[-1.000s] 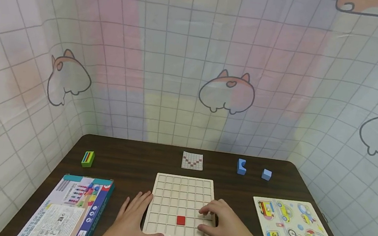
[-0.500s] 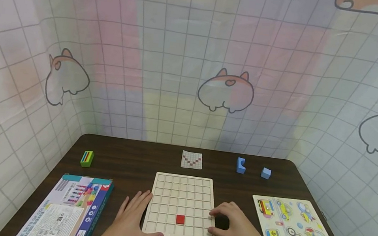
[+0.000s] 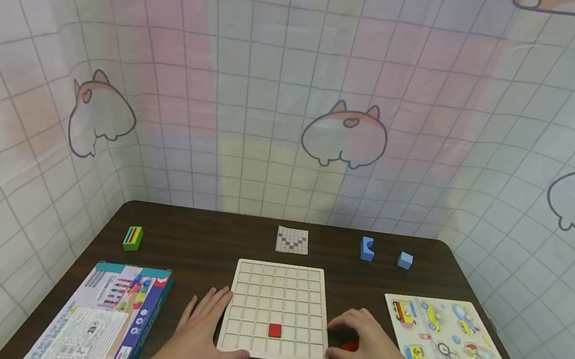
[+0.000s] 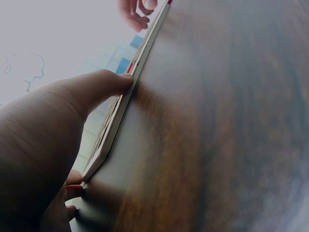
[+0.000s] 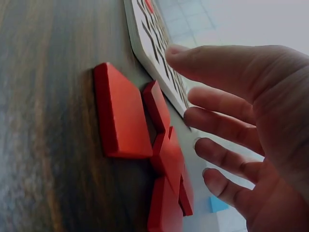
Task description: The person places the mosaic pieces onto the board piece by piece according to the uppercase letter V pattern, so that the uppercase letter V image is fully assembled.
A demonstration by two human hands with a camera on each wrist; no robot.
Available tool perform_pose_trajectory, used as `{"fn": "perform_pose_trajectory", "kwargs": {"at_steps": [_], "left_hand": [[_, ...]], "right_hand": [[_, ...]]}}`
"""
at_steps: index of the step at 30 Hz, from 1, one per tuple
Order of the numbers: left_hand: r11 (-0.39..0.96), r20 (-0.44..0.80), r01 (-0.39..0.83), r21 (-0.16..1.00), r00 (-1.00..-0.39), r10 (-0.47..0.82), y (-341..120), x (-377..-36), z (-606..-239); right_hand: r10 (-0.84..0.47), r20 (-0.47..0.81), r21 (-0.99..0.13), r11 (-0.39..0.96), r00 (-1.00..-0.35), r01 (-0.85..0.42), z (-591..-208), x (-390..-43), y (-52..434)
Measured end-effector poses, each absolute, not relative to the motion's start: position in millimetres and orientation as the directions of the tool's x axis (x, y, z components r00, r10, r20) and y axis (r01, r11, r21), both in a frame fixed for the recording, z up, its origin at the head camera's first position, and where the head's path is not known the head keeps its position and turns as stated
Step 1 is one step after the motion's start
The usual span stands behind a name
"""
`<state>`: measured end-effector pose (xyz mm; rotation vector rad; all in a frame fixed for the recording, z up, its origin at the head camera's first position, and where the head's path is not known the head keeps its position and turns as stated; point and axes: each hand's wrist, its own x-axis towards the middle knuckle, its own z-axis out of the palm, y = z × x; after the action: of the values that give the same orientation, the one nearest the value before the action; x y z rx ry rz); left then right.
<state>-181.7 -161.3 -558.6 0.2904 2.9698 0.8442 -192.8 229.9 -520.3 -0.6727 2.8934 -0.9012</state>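
Red square tiles (image 5: pixel 145 150) lie on the dark table (image 3: pixel 191 246) just right of the wooden grid board (image 3: pixel 281 288), under the right hand (image 3: pixel 371 351), whose relaxed fingers grasp nothing. The left hand (image 3: pixel 201 335) rests flat, fingers straight, thumb touching the board's near-left edge. One red tile (image 3: pixel 275 330) sits in the board. Farther back lie a pattern card (image 3: pixel 293 240) and two blue blocks (image 3: pixel 367 248).

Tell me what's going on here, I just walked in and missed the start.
A person sits at a dark table with a wooden grid board. The left hand rests against the board's left edge. The right hand hovers open over loose red tiles right of the board. One red tile sits in the grid.
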Motion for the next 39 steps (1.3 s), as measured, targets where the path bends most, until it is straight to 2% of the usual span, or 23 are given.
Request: {"fn": "perform_pose_trajectory", "kwargs": {"at_steps": [25, 39], "left_hand": [[0.833, 0.0, 0.16, 0.529, -0.982, 0.188, -161.0, -181.2, -558.5], [0.828, -0.01, 0.155, 0.539, -0.982, 0.19, -164.5, -183.7, -560.0]], "right_hand": [[-0.497, 0.08, -0.589, 0.676, -0.864, -0.443, -529.9, -189.5, 248.5], [-0.448, 0.072, -0.585, 0.705, -0.891, -0.401, -532.3, -192.5, 252.1]]}}
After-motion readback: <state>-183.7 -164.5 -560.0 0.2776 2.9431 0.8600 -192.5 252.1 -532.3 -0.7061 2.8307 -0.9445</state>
